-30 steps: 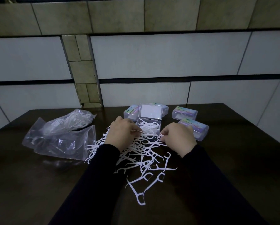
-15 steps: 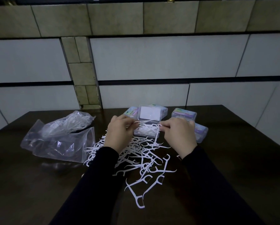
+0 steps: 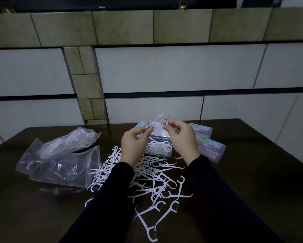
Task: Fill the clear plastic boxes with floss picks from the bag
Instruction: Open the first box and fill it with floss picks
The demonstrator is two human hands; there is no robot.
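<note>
Both hands, left hand [image 3: 132, 146] and right hand [image 3: 181, 139], pinch tangled floss picks [image 3: 155, 122] above the open box [image 3: 158, 149]; next, separate and drop them in

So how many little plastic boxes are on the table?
5 show. An open box sits under the hands, two closed boxes lie right of it, and two more peek out behind. Others may be hidden.
</note>
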